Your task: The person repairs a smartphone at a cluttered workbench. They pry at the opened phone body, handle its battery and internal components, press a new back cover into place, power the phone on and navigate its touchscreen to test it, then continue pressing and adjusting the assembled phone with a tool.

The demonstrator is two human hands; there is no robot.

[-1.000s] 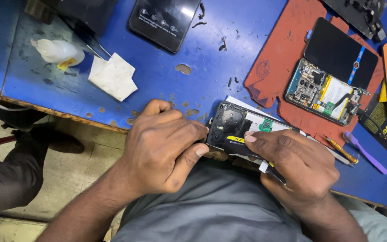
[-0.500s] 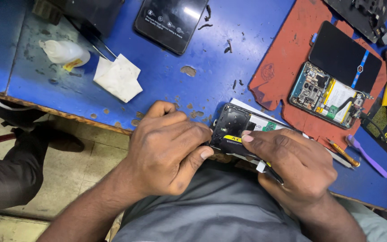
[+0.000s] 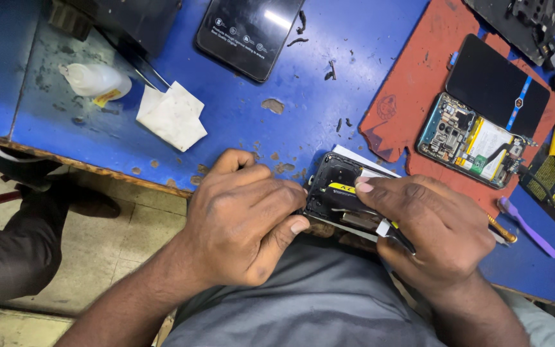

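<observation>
An opened black phone body point(image 3: 340, 191) with a yellow strip inside rests at the near edge of the blue worktable point(image 3: 245, 109). My left hand point(image 3: 245, 222) wraps its left end, thumb pressed against the lower side. My right hand point(image 3: 435, 228) covers its right end, with the index fingertip laid on the inner parts beside the yellow strip. A thin dark tool pokes out under my right palm. The phone's right half is hidden by my fingers.
A red mat point(image 3: 412, 83) carries a second opened phone point(image 3: 473, 141) with its black screen folded back. A black phone point(image 3: 248, 32) lies face up at the top, a folded white tissue point(image 3: 171, 115) and a small clear bottle point(image 3: 94, 80) at left. A purple pry tool point(image 3: 527, 226) lies at right.
My hands keep the same hold on the phone body. The view has drifted a little, so the table items sit slightly lower and further right in the picture.
</observation>
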